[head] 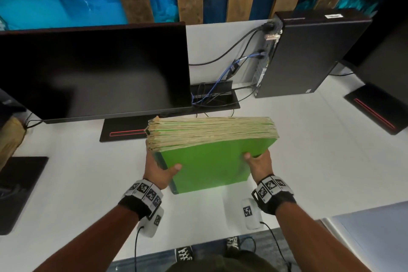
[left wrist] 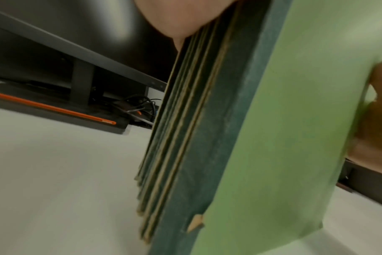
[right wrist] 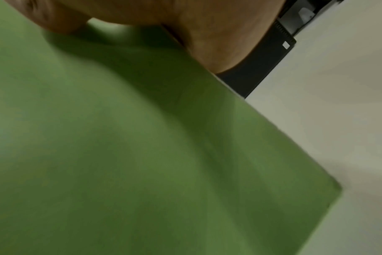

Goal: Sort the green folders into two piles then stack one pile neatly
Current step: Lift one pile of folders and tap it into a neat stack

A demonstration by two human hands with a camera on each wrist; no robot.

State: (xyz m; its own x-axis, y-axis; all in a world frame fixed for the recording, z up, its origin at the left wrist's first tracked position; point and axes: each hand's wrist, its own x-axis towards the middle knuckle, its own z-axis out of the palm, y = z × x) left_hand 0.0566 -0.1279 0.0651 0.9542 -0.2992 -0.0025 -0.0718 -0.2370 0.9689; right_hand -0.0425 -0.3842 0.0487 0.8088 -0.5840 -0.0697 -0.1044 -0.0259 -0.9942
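Above the white desk [head: 298, 161], in front of the dark monitor [head: 92, 68], the whole bundle of green folders [head: 207, 161] was held up on edge between two hands, its tan, ragged upper edges tipped away toward the screen and its green cover facing the person. The left hand [head: 160, 172] gripped the bundle's left side, thumb lying on the cover and the fingers out of sight behind; the right hand [head: 258, 164] gripped the right side the same way, thumb on the cover near the lower right edge. From the left wrist view the folders' spines [left wrist: 185, 138] showed as a fan of dark green and tan layers, their lower corners uneven and seemingly clear of the desk, though the blur made contact hard to rule out. The right wrist view showed little beyond the green cover [right wrist: 142, 155] and the heel of the hand on it. No folder lay separately on the desk anywhere in view, so by my reading the sorting had not yet begun: everything was in one stack, in the air. What remained was the whole job, namely dividing the bundle into two piles on the desk and then squaring up one of them. A black computer tower [head: 309, 55] stood at the back right, with cables [head: 231, 66] trailing to a desk slot.
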